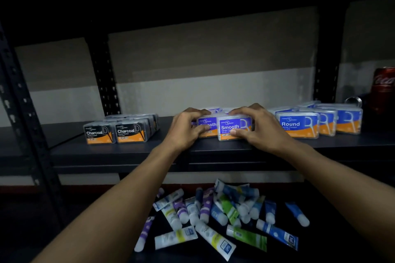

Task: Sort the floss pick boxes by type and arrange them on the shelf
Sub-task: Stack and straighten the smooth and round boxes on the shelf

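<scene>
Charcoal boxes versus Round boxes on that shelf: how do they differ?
The Charcoal boxes carry black labels with a dark pick drawn on them; the Round boxes carry blue labels with a white pick. The Charcoal boxes stand at the left of the shelf, the Round boxes at the right, near a red can. Both are clear cases with an orange lower band.
</scene>
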